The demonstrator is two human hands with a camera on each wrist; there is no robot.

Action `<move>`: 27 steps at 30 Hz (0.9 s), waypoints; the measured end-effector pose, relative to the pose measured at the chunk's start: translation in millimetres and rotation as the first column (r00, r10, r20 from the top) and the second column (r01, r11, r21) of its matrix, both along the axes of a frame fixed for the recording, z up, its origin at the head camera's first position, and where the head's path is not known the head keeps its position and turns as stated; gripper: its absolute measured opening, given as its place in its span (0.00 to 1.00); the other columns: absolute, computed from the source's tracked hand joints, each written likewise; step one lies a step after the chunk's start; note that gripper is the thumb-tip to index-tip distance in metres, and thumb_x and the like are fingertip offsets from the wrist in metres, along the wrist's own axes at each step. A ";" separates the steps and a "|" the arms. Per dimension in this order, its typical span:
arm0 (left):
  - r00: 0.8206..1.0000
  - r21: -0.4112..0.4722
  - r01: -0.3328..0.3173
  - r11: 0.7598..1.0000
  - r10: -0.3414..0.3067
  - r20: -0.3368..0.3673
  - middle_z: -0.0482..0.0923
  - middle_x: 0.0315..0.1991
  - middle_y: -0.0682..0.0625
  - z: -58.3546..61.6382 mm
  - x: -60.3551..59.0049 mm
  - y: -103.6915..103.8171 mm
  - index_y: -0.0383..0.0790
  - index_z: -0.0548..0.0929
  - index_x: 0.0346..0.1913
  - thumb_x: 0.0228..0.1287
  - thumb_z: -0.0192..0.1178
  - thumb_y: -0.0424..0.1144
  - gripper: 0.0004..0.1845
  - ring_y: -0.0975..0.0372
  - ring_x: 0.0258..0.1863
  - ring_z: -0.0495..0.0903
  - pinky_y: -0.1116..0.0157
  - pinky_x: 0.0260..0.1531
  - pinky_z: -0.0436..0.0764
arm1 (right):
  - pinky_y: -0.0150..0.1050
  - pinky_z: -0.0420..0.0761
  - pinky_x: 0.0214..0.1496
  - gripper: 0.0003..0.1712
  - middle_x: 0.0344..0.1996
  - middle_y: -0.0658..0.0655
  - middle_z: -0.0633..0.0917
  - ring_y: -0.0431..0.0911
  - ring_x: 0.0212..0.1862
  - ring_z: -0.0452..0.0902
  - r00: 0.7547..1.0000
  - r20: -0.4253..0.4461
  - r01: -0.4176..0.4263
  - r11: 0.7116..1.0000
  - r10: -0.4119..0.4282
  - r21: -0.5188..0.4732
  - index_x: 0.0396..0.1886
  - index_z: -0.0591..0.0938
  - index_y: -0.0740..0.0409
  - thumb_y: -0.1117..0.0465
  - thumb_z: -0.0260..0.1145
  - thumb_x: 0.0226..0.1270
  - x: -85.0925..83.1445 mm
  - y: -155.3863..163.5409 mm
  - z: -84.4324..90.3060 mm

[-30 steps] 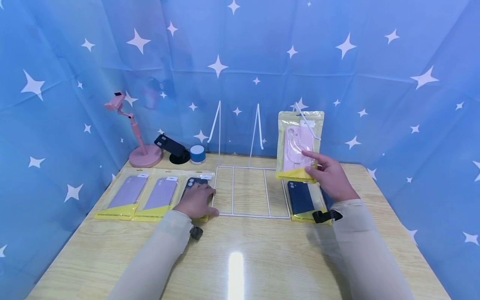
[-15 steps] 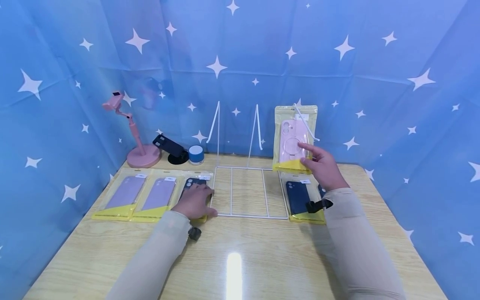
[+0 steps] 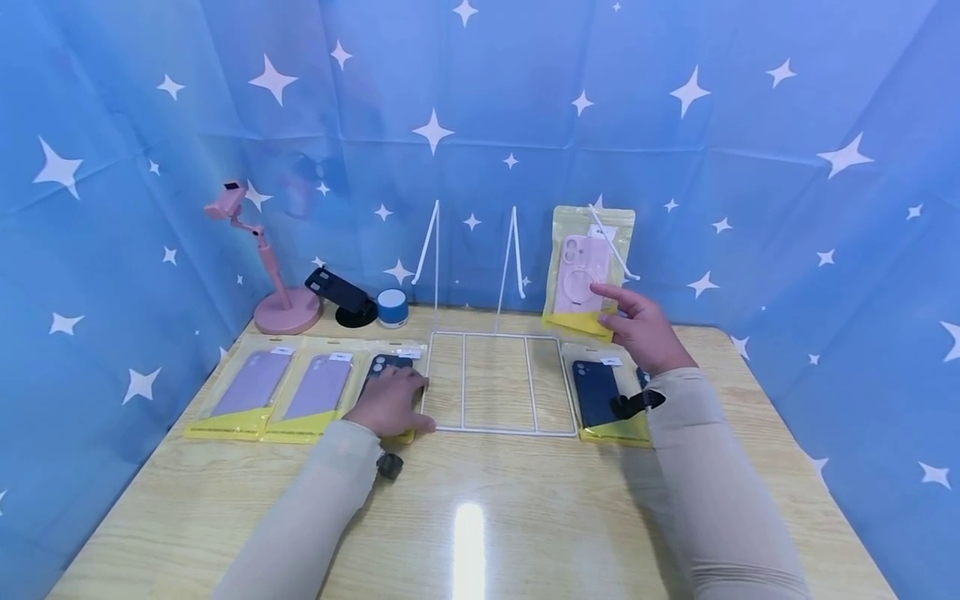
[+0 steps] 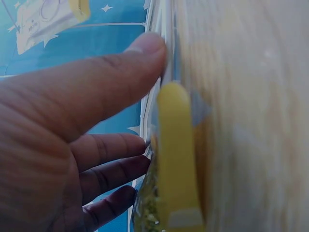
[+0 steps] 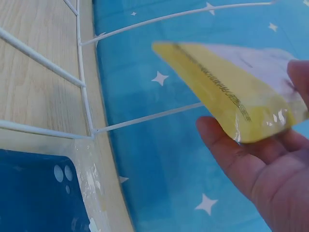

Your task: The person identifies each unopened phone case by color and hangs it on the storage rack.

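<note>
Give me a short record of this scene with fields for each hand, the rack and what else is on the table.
right hand: holds a pink phone case packet upright above the table
left hand: rests flat on a dark case packet
wire rack: white, base flat on the table, between the hands
left side: two purple case packets
right side: navy case packet
back: pink stand, black stand, small blue speaker

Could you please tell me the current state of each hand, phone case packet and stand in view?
Right hand: holds pink case packet upright, off the table.
Left hand: rests on dark case packet, which lies flat.
Two purple case packets: flat.
Navy case packet: flat.
White wire rack: holds nothing.
</note>
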State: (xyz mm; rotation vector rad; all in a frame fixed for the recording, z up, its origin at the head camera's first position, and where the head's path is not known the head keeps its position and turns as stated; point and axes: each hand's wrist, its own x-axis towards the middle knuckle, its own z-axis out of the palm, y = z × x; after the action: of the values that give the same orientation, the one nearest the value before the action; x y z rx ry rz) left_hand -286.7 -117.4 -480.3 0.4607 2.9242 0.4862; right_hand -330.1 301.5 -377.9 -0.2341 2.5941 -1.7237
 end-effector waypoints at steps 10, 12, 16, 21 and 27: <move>1.000 0.002 0.005 1.000 -0.005 0.003 0.71 0.75 0.42 3.6 1.6 -0.2 0.43 0.78 0.73 0.57 0.78 0.61 0.44 0.45 0.75 0.66 0.43 0.75 0.67 | 0.54 0.74 0.74 0.32 0.84 0.57 0.57 0.56 0.78 0.62 0.997 0.077 -0.010 0.999 0.013 -0.038 0.83 0.67 0.42 0.62 0.56 0.84 -0.5 4.6 -0.8; 1.000 0.001 0.005 1.000 -0.005 0.004 0.71 0.75 0.42 4.2 1.7 -0.4 0.43 0.78 0.73 0.57 0.78 0.61 0.44 0.45 0.76 0.66 0.43 0.75 0.67 | 0.63 0.67 0.78 0.32 0.84 0.59 0.57 0.59 0.79 0.60 0.997 0.072 -0.010 1.000 0.011 -0.018 0.83 0.67 0.42 0.61 0.57 0.84 0.5 7.4 -0.5; 1.000 -0.001 0.001 1.000 -0.001 0.007 0.71 0.75 0.42 4.8 1.9 -0.8 0.43 0.78 0.73 0.57 0.78 0.61 0.44 0.44 0.76 0.66 0.42 0.75 0.67 | 0.68 0.61 0.79 0.32 0.84 0.60 0.56 0.61 0.81 0.57 0.999 0.044 -0.011 0.998 0.008 0.055 0.83 0.66 0.44 0.59 0.58 0.84 3.4 14.7 -0.6; 1.000 -0.002 -0.010 1.000 0.010 0.012 0.71 0.76 0.42 4.3 1.9 -0.5 0.44 0.78 0.73 0.57 0.78 0.61 0.44 0.45 0.76 0.66 0.43 0.75 0.66 | 0.66 0.64 0.79 0.32 0.85 0.57 0.57 0.60 0.80 0.61 0.997 0.016 0.067 0.992 -0.069 0.102 0.83 0.67 0.44 0.49 0.59 0.84 16.9 25.7 1.2; 1.000 0.002 -0.012 1.000 0.012 0.016 0.71 0.76 0.42 4.4 1.9 0.7 0.44 0.78 0.73 0.57 0.78 0.61 0.44 0.45 0.76 0.65 0.43 0.76 0.66 | 0.64 0.69 0.76 0.35 0.80 0.59 0.66 0.60 0.77 0.66 0.982 -0.061 0.186 0.971 -0.179 0.147 0.82 0.68 0.44 0.39 0.57 0.82 48.4 44.1 6.1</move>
State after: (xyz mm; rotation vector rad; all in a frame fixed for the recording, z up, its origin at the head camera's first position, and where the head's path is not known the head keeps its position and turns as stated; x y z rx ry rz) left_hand -284.9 -116.7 -475.9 0.4372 2.9134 0.4923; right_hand -281.7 345.6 -371.8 -0.0338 2.8462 -1.5750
